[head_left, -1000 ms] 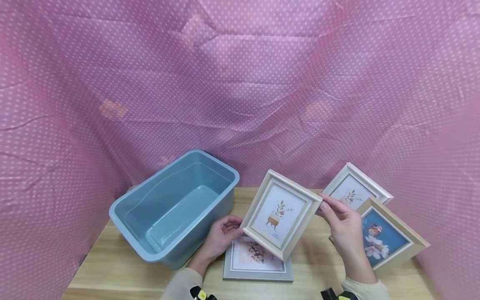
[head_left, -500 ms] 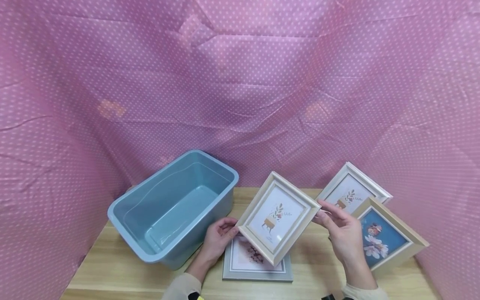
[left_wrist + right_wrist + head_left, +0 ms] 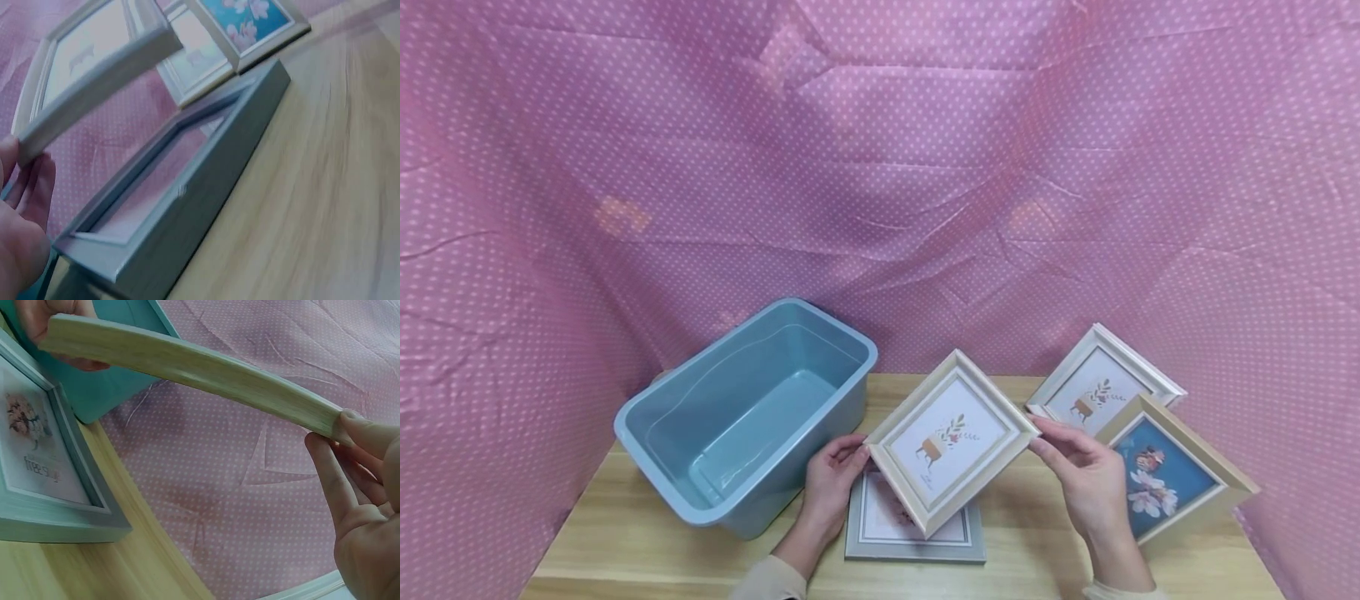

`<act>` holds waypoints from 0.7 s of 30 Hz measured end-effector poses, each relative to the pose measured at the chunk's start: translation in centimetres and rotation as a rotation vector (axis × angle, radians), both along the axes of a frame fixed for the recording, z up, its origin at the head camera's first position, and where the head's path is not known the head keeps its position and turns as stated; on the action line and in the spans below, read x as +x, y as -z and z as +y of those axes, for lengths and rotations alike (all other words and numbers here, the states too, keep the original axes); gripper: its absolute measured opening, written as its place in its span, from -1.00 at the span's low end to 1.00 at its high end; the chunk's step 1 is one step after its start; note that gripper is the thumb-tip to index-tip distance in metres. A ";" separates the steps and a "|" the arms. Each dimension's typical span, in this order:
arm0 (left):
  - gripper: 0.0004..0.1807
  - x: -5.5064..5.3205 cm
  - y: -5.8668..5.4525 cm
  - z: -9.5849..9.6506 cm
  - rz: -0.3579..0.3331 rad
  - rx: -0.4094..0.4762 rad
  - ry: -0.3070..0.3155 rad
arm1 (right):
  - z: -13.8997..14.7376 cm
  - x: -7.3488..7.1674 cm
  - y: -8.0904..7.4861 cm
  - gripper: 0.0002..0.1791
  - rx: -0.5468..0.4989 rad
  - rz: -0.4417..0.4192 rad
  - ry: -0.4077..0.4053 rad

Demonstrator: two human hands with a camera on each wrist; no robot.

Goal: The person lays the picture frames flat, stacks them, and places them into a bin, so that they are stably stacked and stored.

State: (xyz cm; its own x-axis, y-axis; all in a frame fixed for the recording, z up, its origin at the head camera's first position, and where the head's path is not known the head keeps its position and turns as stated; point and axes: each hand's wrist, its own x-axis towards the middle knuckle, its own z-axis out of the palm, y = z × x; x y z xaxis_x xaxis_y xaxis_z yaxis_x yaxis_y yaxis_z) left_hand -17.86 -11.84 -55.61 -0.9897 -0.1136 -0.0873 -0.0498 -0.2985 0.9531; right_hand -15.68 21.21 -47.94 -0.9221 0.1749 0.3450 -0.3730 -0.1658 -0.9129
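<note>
A cream picture frame with a potted-plant print is held up, tilted, between both hands. My left hand pinches its left corner, thumb in front. At the opposite corner my right hand pinches with thumb and fingers, as the right wrist view shows edge-on. Below the held frame, a grey picture frame lies face up on the table, its print partly covered in the head view. In the left wrist view the held cream frame overlaps the space above the grey frame.
A deep blue-grey plastic tub stands left of the hands. At the right, a white picture frame leans behind a beige frame with a blue flower picture. Pink dotted cloth hangs behind the wooden table.
The cream frame has turned clockwise and dropped slightly in the hands. My right hand has lowered with its corner, while the left has shifted a little left. Both keep their grip.
</note>
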 end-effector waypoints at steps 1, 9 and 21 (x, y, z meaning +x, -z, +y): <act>-0.60 0.1 -0.1 0.1 -0.011 0.019 -0.012 | -0.1 0.1 0.1 -0.67 0.006 -0.006 0.021; -0.62 0.2 -0.5 0.7 -0.059 0.066 -0.103 | 0.1 0.7 1.1 -0.68 0.048 -0.021 0.031; -0.66 0.3 -0.7 0.7 -0.047 0.074 -0.224 | 0.2 1.7 2.7 -0.78 0.160 -0.004 0.040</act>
